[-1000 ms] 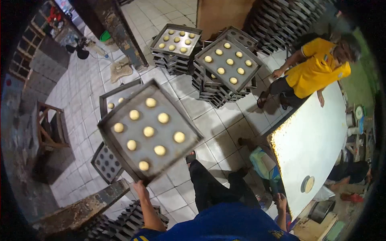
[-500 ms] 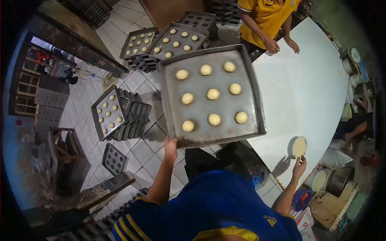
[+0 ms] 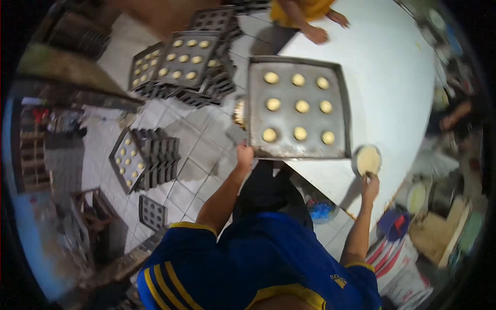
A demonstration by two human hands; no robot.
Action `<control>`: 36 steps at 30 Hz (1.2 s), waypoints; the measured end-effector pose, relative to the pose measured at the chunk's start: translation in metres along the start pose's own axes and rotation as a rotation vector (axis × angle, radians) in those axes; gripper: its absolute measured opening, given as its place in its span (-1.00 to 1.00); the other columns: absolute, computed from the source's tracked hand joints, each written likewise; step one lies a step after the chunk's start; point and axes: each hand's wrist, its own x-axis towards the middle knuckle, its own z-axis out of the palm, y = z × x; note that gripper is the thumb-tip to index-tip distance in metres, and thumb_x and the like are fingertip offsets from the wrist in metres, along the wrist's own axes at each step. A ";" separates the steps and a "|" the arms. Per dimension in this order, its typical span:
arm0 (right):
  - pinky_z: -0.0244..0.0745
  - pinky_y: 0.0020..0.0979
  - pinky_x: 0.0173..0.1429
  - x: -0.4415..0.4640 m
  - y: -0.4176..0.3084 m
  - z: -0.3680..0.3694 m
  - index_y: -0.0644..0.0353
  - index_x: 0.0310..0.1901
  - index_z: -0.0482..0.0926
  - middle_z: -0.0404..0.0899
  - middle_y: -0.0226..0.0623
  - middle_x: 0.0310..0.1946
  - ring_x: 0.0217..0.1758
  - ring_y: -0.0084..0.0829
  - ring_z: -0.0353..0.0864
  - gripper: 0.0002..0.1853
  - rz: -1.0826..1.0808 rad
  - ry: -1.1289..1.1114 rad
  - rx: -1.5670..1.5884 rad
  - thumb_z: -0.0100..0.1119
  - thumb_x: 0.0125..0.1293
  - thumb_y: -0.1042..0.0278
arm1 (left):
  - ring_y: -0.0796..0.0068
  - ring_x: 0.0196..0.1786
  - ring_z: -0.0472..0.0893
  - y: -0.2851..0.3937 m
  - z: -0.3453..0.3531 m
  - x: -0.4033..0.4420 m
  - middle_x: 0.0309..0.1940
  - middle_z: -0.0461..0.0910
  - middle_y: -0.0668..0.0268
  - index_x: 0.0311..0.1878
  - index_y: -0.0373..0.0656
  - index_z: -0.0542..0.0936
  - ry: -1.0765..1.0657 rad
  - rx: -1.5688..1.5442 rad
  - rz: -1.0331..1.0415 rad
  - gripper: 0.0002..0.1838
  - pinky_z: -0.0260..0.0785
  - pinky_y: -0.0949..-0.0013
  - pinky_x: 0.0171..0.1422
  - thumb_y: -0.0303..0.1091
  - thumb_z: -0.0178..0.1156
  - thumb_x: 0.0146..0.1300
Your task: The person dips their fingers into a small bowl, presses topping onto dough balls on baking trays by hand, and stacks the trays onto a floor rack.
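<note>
My left hand [image 3: 245, 155] grips the lower left corner of a square metal baking tray [image 3: 289, 151]. Nine round pale dough balls [image 3: 301, 106] sit on it in three rows. The tray is held up in front of me, overlapping the edge of the white table [image 3: 382, 88]. My right hand [image 3: 371, 182] has its fingers closed at the near rim of a small round bowl [image 3: 368, 158] with pale cream-coloured contents. The bowl is over the table's near part; whether it rests on the surface I cannot tell.
Stacked trays [image 3: 187, 59] with dough balls stand on the tiled floor at upper left, and another stack [image 3: 128, 160] at left. A dark moulded tray [image 3: 152, 213] lies below. A co-worker's hands [image 3: 316, 34] are at the table's far edge. Sacks [image 3: 395, 261] and tubs crowd the right.
The held tray has shifted right, further over the table, and is now squarer to my view. My right hand stays at the bowl's rim. The whole view has shifted.
</note>
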 end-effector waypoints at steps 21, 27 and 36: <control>0.67 -0.08 0.14 0.063 -0.031 -0.001 0.06 -0.09 0.85 0.80 -0.13 -0.12 0.04 -0.04 0.74 -0.82 0.087 -0.040 -0.100 0.42 0.36 0.25 | -0.32 0.15 0.57 0.021 0.082 0.081 -0.05 0.61 -0.19 0.06 -0.35 0.54 -0.257 0.641 0.591 -0.65 0.38 -0.15 0.29 -0.24 0.21 0.43; 0.72 -0.33 -0.02 0.068 -0.034 -0.006 0.24 -0.03 0.88 0.88 -0.02 -0.25 -0.23 -0.28 0.89 -0.73 0.401 0.037 0.468 0.46 0.42 0.22 | -0.18 0.14 0.56 0.040 0.050 0.131 0.00 0.61 -0.10 0.24 -0.24 0.52 0.217 0.742 0.620 -0.56 0.34 -0.13 0.32 -0.06 0.09 0.58; 0.62 -0.10 0.19 0.064 -0.057 0.015 0.06 -0.06 0.89 0.81 -0.20 -0.09 0.02 -0.03 0.71 -0.74 0.160 0.078 -0.075 0.45 0.41 0.09 | -0.06 0.33 0.56 0.035 0.081 0.212 0.25 0.66 0.05 0.33 0.01 0.59 0.647 1.117 0.204 -0.45 0.33 -0.22 0.36 0.12 -0.18 0.60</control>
